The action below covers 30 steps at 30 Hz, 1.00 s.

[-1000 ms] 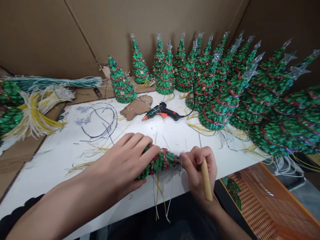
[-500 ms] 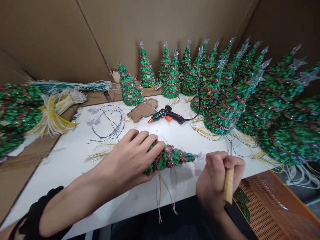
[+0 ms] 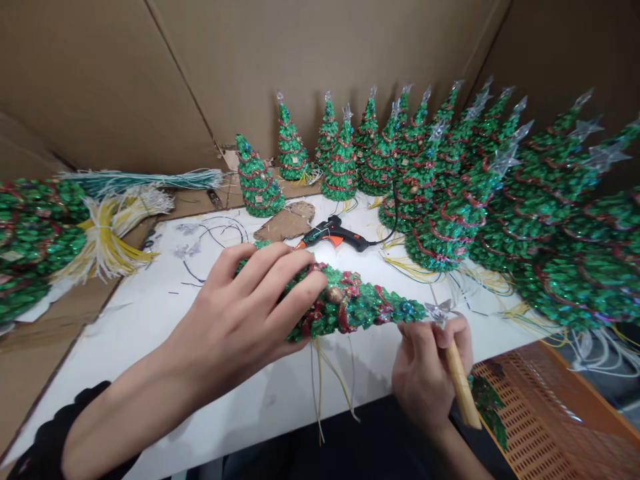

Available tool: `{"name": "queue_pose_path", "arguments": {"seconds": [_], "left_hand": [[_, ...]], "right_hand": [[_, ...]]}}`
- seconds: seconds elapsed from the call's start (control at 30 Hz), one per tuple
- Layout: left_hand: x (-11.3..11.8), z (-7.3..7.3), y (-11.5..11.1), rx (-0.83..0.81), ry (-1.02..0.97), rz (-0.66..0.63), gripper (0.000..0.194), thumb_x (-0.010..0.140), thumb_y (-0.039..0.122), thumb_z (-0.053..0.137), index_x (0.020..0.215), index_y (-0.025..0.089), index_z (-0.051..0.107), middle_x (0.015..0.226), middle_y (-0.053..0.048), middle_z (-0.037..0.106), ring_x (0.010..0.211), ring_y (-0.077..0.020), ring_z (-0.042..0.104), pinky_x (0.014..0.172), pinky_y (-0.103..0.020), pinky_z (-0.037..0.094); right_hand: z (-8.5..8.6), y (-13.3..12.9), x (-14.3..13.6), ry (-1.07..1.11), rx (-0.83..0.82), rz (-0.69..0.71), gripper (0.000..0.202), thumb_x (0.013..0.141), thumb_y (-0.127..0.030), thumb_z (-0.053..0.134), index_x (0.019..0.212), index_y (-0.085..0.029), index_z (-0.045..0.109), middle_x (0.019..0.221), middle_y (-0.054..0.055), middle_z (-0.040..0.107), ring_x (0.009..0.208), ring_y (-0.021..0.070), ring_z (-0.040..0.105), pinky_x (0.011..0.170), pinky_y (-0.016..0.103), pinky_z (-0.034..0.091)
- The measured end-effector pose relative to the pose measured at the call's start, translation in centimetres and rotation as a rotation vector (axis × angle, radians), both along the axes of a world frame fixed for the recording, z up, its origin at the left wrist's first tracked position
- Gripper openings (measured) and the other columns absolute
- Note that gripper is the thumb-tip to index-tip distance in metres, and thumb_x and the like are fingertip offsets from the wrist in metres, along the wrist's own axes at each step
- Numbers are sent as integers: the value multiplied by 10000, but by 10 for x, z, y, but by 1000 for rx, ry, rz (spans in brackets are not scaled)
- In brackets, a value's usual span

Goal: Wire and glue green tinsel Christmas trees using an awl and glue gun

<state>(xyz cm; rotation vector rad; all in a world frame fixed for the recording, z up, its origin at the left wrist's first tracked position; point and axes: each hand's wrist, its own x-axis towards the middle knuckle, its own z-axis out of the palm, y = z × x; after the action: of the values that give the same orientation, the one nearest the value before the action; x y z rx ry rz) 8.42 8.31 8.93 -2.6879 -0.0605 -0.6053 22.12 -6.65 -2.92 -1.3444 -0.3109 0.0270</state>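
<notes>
A green miniature tree (image 3: 350, 303) with red garland lies on its side over the white board (image 3: 270, 393), its tip pointing right. My left hand (image 3: 260, 300) is wrapped round its wide lower part. Yellow and white wires hang below it. At the tree's tip is a clear star (image 3: 439, 311). My right hand (image 3: 433, 363), beside the star, is closed on a tool with a wooden handle (image 3: 463, 387); the tool's working end is hard to make out. Whether the right fingers touch the star cannot be told.
A black and orange glue gun (image 3: 340, 235) lies behind the held tree, near a cardboard scrap (image 3: 286, 222). Upright trees (image 3: 343, 167) crowd the back and right. Wire bundles (image 3: 107, 233) lie left. An orange crate (image 3: 540, 413) stands at lower right.
The held tree has moved slightly right and tilted, with its star now at my right hand. The wooden handle has swung so its lower end points further right.
</notes>
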Motion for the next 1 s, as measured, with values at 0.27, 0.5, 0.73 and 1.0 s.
{"name": "queue_pose_path", "arguments": {"seconds": [0.27, 0.5, 0.73, 1.0], "left_hand": [[2, 1, 7, -68, 152, 35, 376, 778, 331, 674, 1095, 154, 579, 1140, -130, 666, 1041, -311, 605, 813, -426, 435], [6, -4, 11, -179, 275, 107, 472, 715, 350, 754, 1116, 152, 605, 1122, -112, 673, 1021, -310, 599, 831, -425, 427], [13, -20, 11, -247, 367, 143, 630, 716, 417, 776, 1240, 151, 550, 1113, -119, 662, 1030, -311, 585, 850, -408, 405], [-11, 1, 23, -456, 280, 174, 886, 772, 643, 624, 1463, 188, 308, 1466, -137, 446, 1333, -311, 395, 1064, -447, 293]], "right_hand": [[13, 6, -2, 87, 187, 133, 336, 864, -238, 582, 694, -246, 293, 523, -131, 203, 383, 48, 174, 370, 194, 160], [21, 9, -4, 109, 303, 164, 330, 816, -131, 622, 707, -244, 332, 484, -148, 190, 342, 32, 163, 352, 165, 193], [22, 9, -5, 121, 322, 256, 316, 845, -152, 615, 703, -240, 346, 506, -139, 167, 348, 32, 148, 339, 154, 191], [21, 7, -5, 172, 252, 320, 355, 802, -192, 681, 679, -226, 350, 511, -130, 213, 388, 44, 221, 369, 157, 214]]}}
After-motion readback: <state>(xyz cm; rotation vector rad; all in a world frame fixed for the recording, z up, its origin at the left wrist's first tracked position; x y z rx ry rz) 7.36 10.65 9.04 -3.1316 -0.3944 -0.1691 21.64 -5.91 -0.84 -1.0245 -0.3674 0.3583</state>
